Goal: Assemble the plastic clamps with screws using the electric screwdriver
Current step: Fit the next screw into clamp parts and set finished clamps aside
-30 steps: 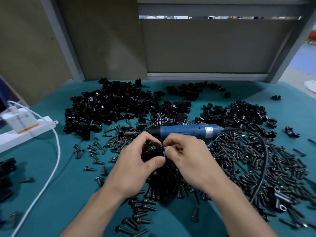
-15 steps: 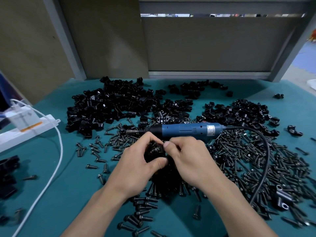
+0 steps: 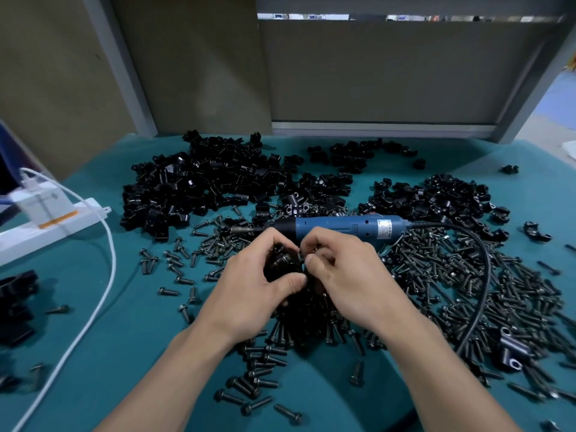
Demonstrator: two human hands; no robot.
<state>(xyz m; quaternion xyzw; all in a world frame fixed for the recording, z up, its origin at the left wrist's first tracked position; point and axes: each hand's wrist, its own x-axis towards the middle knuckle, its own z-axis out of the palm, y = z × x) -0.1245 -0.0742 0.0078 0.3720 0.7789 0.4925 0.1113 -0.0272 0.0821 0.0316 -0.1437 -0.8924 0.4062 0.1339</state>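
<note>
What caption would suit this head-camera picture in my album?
The left hand grips a black clamp while the right hand pinches a small part against it; the blue electric screwdriver lies behind.

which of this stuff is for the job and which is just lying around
In use: clamp, gripped by left hand and right hand; screwdriver; loose screws; spare clamps.
Lying about: power strip; white cable.

left hand (image 3: 249, 294) and right hand (image 3: 349, 275) have raised the clamp (image 3: 282, 261) nearer the electric screwdriver (image 3: 336, 227).
</note>
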